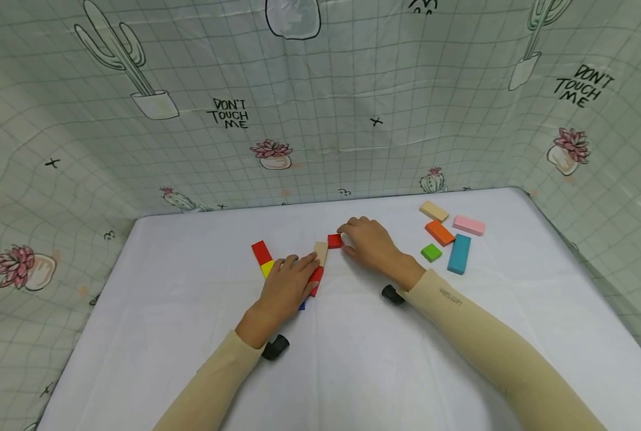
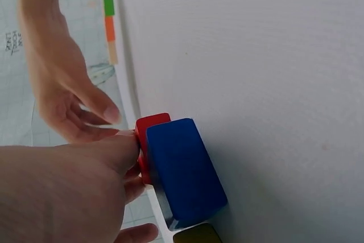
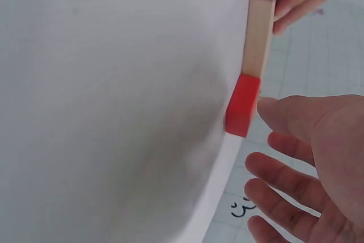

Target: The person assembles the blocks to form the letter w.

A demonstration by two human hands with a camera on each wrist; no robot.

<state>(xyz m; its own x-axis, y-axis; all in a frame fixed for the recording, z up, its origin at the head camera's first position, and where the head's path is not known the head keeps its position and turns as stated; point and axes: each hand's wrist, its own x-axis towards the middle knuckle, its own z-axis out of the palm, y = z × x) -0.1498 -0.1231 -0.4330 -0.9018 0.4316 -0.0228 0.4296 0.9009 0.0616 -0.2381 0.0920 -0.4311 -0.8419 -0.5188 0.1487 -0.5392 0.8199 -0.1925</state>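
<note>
The left hand [image 1: 283,290] (pinching or not, I cannot tell) touches the near red block [image 1: 317,275], as if steadying it, while the spread, empty right hand [image 1: 371,244] is beside the far red block [image 1: 333,242].

Small red block [image 1: 334,241] perhaps touching tan block [image 1: 321,254]; longer red block [image 1: 317,275] at opposite end.

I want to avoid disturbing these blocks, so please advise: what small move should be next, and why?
Perhaps move the right hand to the green block: the small red block already seems to meet its wooden neighbour, the hand's fingers look spread, and the green one lies slightly apart, so likely easy to pick.
</note>
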